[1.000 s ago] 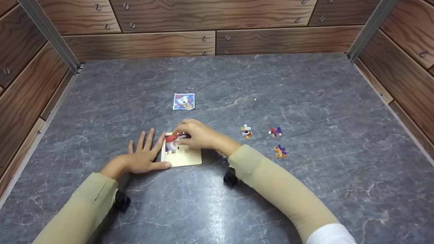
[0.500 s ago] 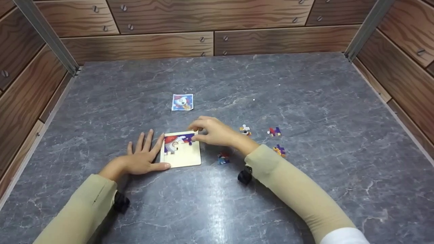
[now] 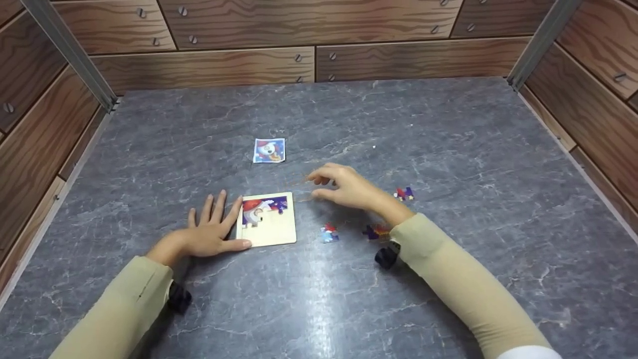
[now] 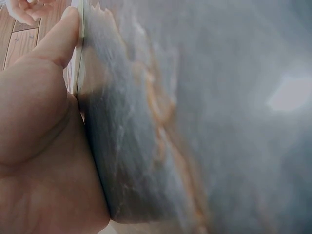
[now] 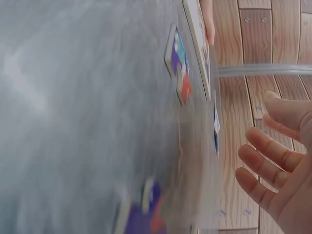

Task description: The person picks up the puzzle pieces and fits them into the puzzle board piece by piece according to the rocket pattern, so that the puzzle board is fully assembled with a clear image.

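Observation:
My left hand (image 3: 214,232) rests on the table with fingers spread, its thumb and forefinger against the left side of a pale jigsaw board (image 3: 274,229). Joined puzzle pieces (image 3: 255,212) fill the board's upper left and top. To the right of the board, my right hand (image 3: 346,185) hovers over the table. In the right wrist view its fingers (image 5: 267,151) are loosely bent with nothing between them. A blue and red puzzle piece (image 3: 329,233) lies beside the board. Near the right sleeve is a blurred purple and orange puzzle piece (image 3: 376,232).
A small picture card (image 3: 269,150) with a white cartoon figure lies behind the board. Farther right is a red and purple puzzle piece (image 3: 404,193). Wood-patterned walls (image 3: 209,65) border the grey marbled table (image 3: 448,134) at the back and sides.
My right hand has drawn away from the board to the right. The purple and orange piece now shows left of the sleeve, and the white and orange piece is hidden. My left hand stays put.

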Tool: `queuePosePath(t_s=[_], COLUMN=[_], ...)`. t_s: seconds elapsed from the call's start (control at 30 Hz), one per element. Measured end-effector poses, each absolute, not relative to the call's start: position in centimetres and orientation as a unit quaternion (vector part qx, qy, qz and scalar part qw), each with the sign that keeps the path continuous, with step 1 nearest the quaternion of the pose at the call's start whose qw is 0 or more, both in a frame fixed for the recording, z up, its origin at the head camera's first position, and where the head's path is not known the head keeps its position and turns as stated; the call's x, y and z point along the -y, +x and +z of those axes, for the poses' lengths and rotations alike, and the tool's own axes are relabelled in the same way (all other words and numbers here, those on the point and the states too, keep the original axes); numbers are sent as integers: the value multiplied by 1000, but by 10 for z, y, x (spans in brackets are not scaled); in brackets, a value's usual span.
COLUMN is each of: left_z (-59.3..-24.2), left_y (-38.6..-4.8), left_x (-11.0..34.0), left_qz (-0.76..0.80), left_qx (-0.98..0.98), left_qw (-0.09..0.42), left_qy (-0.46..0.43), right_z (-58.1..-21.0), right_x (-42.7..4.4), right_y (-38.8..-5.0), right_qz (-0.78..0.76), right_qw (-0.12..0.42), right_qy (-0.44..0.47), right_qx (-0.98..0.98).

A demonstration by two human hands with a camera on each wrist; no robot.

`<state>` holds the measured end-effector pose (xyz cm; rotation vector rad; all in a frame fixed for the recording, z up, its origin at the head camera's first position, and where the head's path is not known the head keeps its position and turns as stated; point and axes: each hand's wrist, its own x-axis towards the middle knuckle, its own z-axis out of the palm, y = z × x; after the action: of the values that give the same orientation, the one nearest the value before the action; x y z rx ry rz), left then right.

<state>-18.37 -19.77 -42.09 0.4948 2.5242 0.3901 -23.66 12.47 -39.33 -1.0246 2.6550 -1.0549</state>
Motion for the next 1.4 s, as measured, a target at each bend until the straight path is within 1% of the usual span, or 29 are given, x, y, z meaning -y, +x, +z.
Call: queuePosePath(t_s=[0.5, 0.87, 1.23, 1.4], left_z=[-423, -420, -420, -419], left_y=[-184, -185, -182, -181], left_x=[197, 197, 200, 200], left_qz=[149, 137, 141, 143], left_qx=[-934, -937, -935, -934], left_qw=[268, 268, 267, 268], left_qy=[181, 178, 186, 188], right_z=[-394, -399, -406, -407], right_x=[-173, -203, -216, -216], right_y=[-239, -241, -242, -241], right_qz=[-350, -338, -278, -249], right_qw=[34, 65, 49, 53], right_qy=[-302, -252, -245, -246], right_qx=[-886, -904, -928, -935])
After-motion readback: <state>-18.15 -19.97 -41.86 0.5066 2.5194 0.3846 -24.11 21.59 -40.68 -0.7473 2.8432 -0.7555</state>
